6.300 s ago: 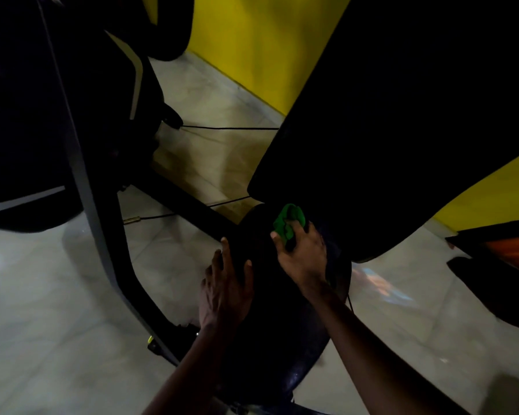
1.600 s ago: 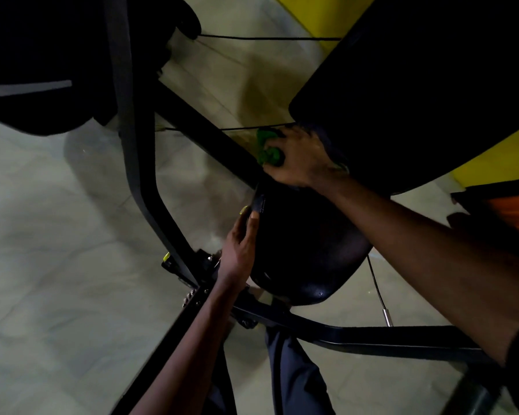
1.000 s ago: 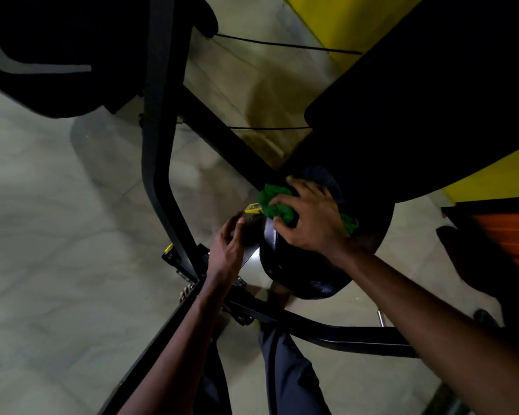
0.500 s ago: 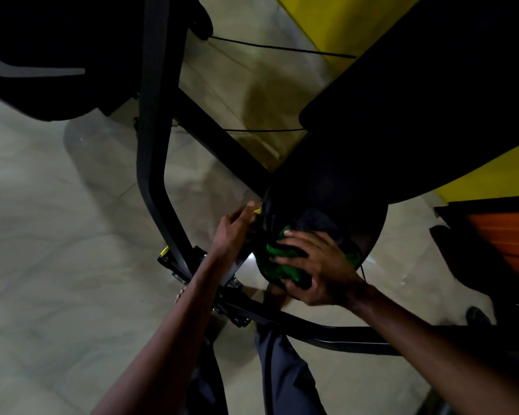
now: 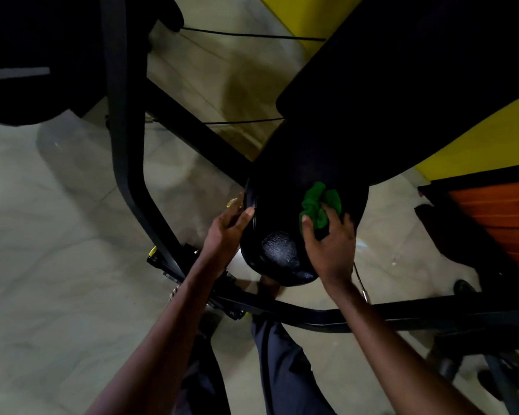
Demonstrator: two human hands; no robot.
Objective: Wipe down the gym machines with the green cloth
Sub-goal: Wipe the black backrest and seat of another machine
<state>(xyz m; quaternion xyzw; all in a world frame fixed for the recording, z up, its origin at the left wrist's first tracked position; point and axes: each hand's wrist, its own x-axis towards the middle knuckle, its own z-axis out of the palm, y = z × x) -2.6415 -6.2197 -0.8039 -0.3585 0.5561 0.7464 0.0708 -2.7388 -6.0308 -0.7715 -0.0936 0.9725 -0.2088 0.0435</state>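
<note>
1. Far left, the machine's black frame bar [image 5: 126,145] runs from the far side down toward the near floor [image 5: 57,265] and bends under the seat.
2. The left arm reaches in from the near edge, angled up and to the right. The left hand [image 5: 226,232] lies against the left rim of the black seat pad [image 5: 279,253], palm toward the pad. Its fingers [image 5: 243,215] are fairly straight and rest on the rim without curling round it. A small yellow tab [image 5: 232,202] sits just beyond the fingertips.
3. The green cloth [image 5: 319,205] is bunched on the far right part of the seat pad, just below the large black back pad [image 5: 402,85].
4. The right arm comes from the near right, forearm angled up and to the left. The right hand [image 5: 330,247] is palm down on the pad, thumb left of the cloth and fingers curled over it, gripping and pressing it onto the surface. The fingertips are blurred.
5. Far right, an orange panel [image 5: 507,217] stands beside the yellow wall [image 5: 477,151].
</note>
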